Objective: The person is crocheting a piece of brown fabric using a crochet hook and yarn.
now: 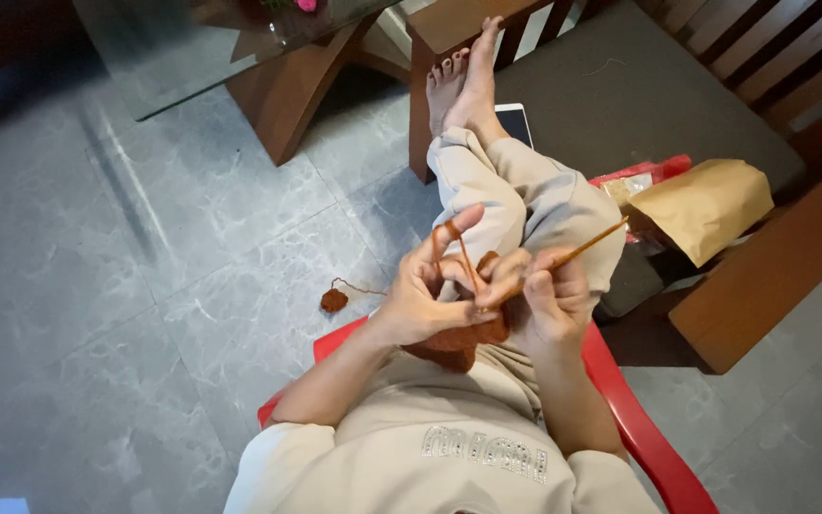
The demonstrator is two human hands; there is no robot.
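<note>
Over our lap, hands: both up above the knees, close together, fingers touching round the work.
Left hand (427,297): fingers curled on the rust-brown crochet piece (457,341); forefinger stuck out straight with the brown yarn strand (465,255) looped over it.
Right hand (549,303): fingers closed tight on the crochet hook (584,247); thumb and forefinger pinch the shaft low down, the thin tan handle end slants up to the right past the knee.
Work piece: hangs between and under both hands, touching both, just above our beige trousers.
Yarn ball (334,301): small, brown, on the grey tiled floor (116,286) left of the hands, well apart from them; a thin strand leads off it toward the hands.
Seat: we sit on a red plastic chair (639,428), feet up on a wooden bench (763,276) with a grey cushion.
On bench: phone (516,122) beside the ankle; brown paper bag (706,205) over a red packet (641,173), right of the knee.
Far left: glass-topped table (192,48).
</note>
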